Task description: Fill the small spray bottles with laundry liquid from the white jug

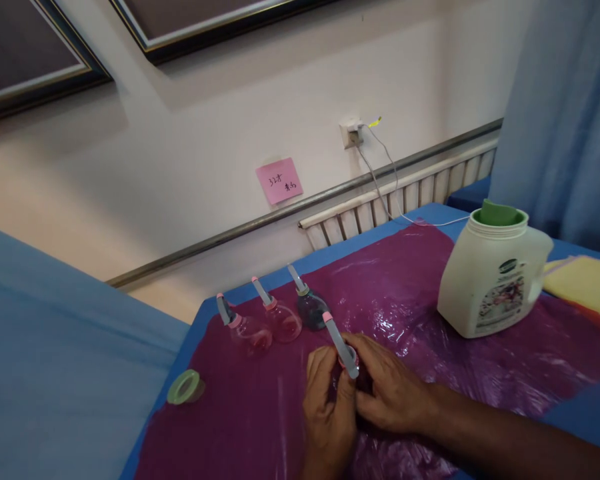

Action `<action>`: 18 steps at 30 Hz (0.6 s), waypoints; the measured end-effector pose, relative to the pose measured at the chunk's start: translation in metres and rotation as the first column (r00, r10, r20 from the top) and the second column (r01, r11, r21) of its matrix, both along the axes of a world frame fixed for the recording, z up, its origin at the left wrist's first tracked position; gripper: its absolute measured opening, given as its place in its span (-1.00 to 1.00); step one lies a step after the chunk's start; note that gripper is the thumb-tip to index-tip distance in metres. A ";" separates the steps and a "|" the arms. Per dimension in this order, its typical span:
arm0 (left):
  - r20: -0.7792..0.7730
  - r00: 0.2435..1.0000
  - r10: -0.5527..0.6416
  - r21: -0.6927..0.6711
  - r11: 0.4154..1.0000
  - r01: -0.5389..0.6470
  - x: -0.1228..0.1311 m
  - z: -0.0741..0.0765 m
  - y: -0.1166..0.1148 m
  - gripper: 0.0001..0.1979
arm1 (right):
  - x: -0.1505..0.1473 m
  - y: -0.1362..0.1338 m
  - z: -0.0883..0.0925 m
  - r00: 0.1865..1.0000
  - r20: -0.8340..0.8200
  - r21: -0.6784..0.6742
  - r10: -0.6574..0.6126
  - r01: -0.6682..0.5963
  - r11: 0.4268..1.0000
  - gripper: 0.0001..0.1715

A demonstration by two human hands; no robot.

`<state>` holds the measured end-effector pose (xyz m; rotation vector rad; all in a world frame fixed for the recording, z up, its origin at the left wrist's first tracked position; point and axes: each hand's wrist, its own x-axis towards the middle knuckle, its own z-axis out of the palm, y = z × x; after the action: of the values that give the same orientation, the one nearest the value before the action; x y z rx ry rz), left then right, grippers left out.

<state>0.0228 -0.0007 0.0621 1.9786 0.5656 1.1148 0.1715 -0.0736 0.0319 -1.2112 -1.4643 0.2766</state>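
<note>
My left hand [329,407] and my right hand [393,383] are wrapped round the same small bottle. Most of its body is hidden by my fingers; its pink collar and the pale grey strip [341,345] slanting across its mouth show above them. Just beyond my hands, three similar bottles stand in a slanted row: a clear round bottle with a pink collar [253,335], another pink-collared clear bottle [285,323], and a dark-tinted bottle with a green collar [313,309]. Each has a grey strip rising from its neck.
A shiny purple plastic sheet [240,413] covers the blue table. At the right stands a white jug [500,273] with a green piece in its mouth. A green ring-shaped cap [185,387] lies left; yellow cloth [587,287] lies far right. Blue curtains flank the table.
</note>
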 end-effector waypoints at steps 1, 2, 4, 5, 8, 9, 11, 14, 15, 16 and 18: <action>-0.003 1.000 0.008 -0.006 1.000 -0.008 0.000 -0.001 0.000 -0.77 | 0.000 0.000 0.000 1.000 0.004 0.001 0.003 -0.003 1.000 -0.11; -0.006 1.000 0.019 -0.014 1.000 -0.019 0.000 -0.002 0.000 -0.77 | 0.000 0.000 0.000 1.000 0.008 0.003 0.006 -0.006 1.000 -0.12; -0.004 0.999 0.053 -0.051 0.997 -0.053 0.000 -0.005 0.000 -0.74 | 0.001 0.000 0.000 1.000 0.010 0.008 0.009 -0.009 1.000 -0.16; 0.002 0.997 0.074 -0.080 0.994 -0.073 0.001 -0.007 0.000 -0.71 | 0.001 0.000 0.001 1.000 0.011 0.009 0.010 -0.011 1.000 -0.18; 0.031 0.992 0.123 -0.179 0.977 -0.115 0.002 -0.008 -0.001 -0.64 | 0.001 0.000 0.002 1.000 0.009 0.013 0.022 -0.022 1.000 -0.20; 0.034 0.991 0.127 -0.203 0.972 -0.118 0.003 -0.008 -0.001 -0.63 | 0.001 0.000 0.002 1.000 0.006 0.018 0.028 -0.028 0.999 -0.20; 0.027 0.993 0.116 -0.218 0.970 -0.107 0.004 -0.005 -0.002 -0.63 | 0.001 0.000 0.003 0.999 -0.005 0.022 0.034 -0.034 0.999 -0.21; 0.004 0.997 0.074 -0.194 0.978 -0.072 0.003 -0.001 -0.003 -0.68 | 0.001 0.000 0.006 0.999 -0.016 0.012 0.036 -0.036 0.999 -0.25; -0.005 0.998 0.059 -0.183 0.981 -0.059 0.002 0.000 -0.003 -0.69 | 0.002 -0.001 0.007 0.999 -0.019 0.010 0.038 -0.038 0.999 -0.28; -0.009 0.999 0.047 -0.169 0.984 -0.048 0.001 0.000 -0.003 -0.71 | 0.002 -0.001 0.008 0.999 -0.023 0.009 0.040 -0.040 0.999 -0.31; -0.012 0.999 0.032 -0.137 0.990 -0.033 -0.001 0.000 -0.002 -0.73 | 0.002 -0.001 0.009 0.999 -0.030 0.009 0.043 -0.043 0.999 -0.41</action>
<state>0.0217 -0.0028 0.0619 1.8633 0.6638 1.0584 0.1733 -0.0748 0.0410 -1.1651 -1.4647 0.3162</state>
